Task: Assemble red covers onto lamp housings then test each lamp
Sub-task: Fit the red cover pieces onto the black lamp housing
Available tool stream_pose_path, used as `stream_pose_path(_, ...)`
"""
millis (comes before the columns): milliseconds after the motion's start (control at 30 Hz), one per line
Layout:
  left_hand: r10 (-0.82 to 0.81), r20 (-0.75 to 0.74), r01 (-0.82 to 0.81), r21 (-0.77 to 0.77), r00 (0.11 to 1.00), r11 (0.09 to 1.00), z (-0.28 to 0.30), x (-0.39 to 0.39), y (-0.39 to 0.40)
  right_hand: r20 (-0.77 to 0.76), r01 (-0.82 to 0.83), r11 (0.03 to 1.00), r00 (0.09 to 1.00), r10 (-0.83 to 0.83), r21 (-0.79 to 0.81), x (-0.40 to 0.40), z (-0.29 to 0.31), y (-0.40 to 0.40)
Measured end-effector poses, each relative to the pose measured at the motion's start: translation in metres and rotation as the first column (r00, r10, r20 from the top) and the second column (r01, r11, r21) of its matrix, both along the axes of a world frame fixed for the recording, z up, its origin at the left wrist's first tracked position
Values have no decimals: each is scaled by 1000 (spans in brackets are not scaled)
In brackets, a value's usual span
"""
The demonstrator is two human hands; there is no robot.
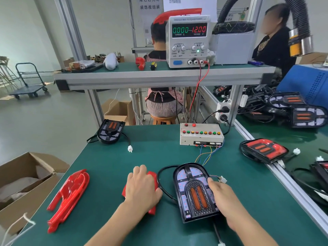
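A black lamp housing (193,192) with two orange strips lies on the green mat in front of me. My right hand (224,197) grips its right edge. Left of it lies a red cover (154,176), mostly hidden under my left hand (142,187), whose fingers curl over it. A stack of red covers (69,197) lies at the near left. Another bare housing (111,130) with a white plug sits at the far left. A lamp with its red cover fitted (264,150) rests on the right rail.
A beige test box (201,134) with coloured buttons and wires sits behind the housing. A power supply (189,41) on the shelf reads 0.000 and 12.00. An open cardboard box (26,181) stands left of the table. More housings (305,114) pile at the right. Two people sit beyond.
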State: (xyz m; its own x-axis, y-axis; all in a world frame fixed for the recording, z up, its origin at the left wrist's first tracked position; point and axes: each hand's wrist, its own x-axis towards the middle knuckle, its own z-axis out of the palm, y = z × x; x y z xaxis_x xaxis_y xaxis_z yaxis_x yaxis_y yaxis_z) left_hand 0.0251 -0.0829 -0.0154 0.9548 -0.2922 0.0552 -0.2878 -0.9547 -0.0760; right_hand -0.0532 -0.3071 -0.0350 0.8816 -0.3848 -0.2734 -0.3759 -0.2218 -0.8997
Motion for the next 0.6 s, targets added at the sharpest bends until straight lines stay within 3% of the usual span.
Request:
stream_pose_path(100,86,8,-84,-162,996,983,8,-1,-3,11,-5,989,1000,7,-149,1,-4,1)
stream_pose_path(233,140,-31,-141,-384,990,913,29,-7,2,11,-50,988,999,53,-145,-1,-2,6)
stream_pose_path(333,140,-41,-139,-544,989,827,44,-13,9,22,-14,992,1000,17,-125,-1,-1,7)
stream_pose_path(467,132,-1,-90,-735,991,672,50,-20,-3,-12,-49,949,999,47,-313,-3,7,6)
stream_pose_path(533,106,-12,-74,-797,994,600,45,-24,-21,88,-9,902,995,52,-431,-6,9,2)
stream_pose_path(600,82,-52,-87,-859,995,504,37,-28,-42,348,147,867,937,32,-475,-14,12,2)
